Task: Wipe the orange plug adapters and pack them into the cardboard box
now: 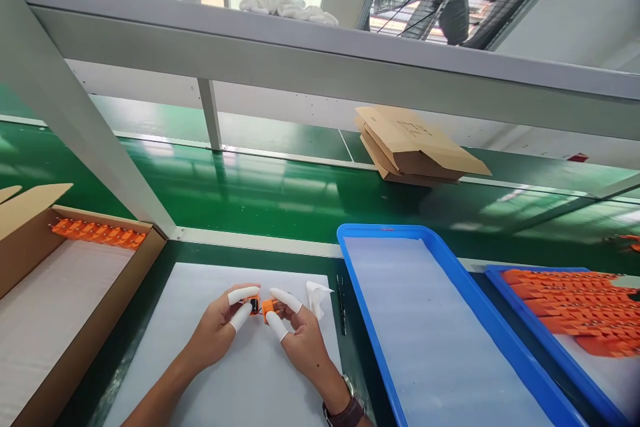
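Over a white work mat (210, 280), both my hands meet, with white finger cots on thumbs and index fingers. My left hand (223, 323) pinches a small orange-and-black part (255, 305). My right hand (300, 330) pinches a small orange piece (269, 309), close beside the first. Whether the two pieces touch or are joined by something thin, I cannot tell. A crumpled white tissue (317, 296) lies on the mat just right of my right hand. My right wrist carries a watch with a dark strap.
At left, a cardboard box (113, 327) holds a row of orange parts (100, 233). A blue tray (373, 340) lined with white stands to the right; farther right, another blue tray (540, 330) carries many orange parts (570, 310). Tweezers (341, 303) lie between mat and tray. Behind are folded cardboard (420, 140) and a shelf beam (300, 47).
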Tool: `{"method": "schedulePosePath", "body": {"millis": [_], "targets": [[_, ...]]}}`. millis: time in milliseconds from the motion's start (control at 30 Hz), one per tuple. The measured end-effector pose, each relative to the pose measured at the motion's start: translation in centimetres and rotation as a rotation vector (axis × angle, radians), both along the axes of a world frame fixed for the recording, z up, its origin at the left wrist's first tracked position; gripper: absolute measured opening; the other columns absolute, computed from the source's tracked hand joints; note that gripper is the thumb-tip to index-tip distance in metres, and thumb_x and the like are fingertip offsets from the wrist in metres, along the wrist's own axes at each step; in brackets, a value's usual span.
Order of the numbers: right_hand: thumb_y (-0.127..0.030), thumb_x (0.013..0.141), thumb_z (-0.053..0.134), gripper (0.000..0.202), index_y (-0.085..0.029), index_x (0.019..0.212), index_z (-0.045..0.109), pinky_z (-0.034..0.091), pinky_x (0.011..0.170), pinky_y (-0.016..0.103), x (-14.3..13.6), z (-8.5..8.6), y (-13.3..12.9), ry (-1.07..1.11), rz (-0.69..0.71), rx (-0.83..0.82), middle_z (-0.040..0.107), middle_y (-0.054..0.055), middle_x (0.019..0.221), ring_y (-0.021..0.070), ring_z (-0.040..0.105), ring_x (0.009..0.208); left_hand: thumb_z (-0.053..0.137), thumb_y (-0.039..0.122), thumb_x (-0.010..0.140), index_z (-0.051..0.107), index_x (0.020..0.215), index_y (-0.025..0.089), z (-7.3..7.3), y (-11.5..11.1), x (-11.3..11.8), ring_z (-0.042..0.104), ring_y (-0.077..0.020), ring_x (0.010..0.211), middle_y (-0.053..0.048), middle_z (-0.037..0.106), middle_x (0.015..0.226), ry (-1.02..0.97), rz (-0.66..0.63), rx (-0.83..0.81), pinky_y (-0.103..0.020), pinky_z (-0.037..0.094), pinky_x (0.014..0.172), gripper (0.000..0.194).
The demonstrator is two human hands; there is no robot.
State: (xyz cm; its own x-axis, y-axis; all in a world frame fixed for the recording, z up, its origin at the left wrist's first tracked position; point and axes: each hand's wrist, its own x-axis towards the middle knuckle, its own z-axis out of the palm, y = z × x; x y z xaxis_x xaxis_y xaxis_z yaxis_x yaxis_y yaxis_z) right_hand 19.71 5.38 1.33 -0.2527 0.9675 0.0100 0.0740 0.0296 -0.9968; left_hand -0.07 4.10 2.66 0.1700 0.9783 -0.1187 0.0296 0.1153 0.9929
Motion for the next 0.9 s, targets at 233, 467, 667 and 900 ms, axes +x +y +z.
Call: {"method": "schedulePosePath", "body": {"millis": [233,467,667,900], "targets": [[-0.030,0.090,0.064,0.036,-0.025,0.126,0.065,0.062,0.086,0.040,-0.20,-0.29,0.11,0.051,-0.011,0.007,0.073,0.006,0.106,0.0208,0.072,0.092,0.056,0.037,0.096,0.067,0.125,0.029,-0.06,-0.05,0.14,0.066,-0.0237,0.113,-0.005,0.062,0.135,0.014,0.028,-0.017,-0.042,0.056,0.103,0.032],[-0.037,0.084,0.071,0.042,-0.020,0.122,0.065,0.062,0.084,0.042,-0.25,-0.19,0.28,0.132,-0.074,-0.118,0.074,0.007,0.101,0.0205,0.073,0.083,0.070,0.034,0.088,0.059,0.136,0.028,-0.44,-0.10,-0.07,0.066,-0.0246,0.117,-0.005,0.063,0.136,0.020,-0.012,-0.044,-0.042,0.053,0.107,0.050],[-0.039,0.083,0.073,0.042,-0.020,0.120,0.066,0.061,0.084,0.042,-0.40,0.14,0.04,0.159,-0.070,-0.119,0.074,0.007,0.100,0.0201,0.072,0.080,0.068,0.036,0.089,0.060,0.133,0.028,-0.67,-0.24,0.14,0.069,-0.0240,0.111,-0.005,0.065,0.131,0.049,0.004,0.002,-0.043,0.056,0.103,0.045],[-0.044,0.081,0.074,0.046,-0.022,0.121,0.067,0.062,0.083,0.042,-0.52,0.57,-0.14,0.152,-0.073,-0.112,0.075,0.007,0.100,0.0210,0.072,0.082,0.071,0.035,0.086,0.063,0.127,0.026,-0.58,-0.44,0.38,0.069,-0.0237,0.110,-0.005,0.066,0.128,0.043,0.023,0.015,-0.040,0.057,0.101,0.043]]}}
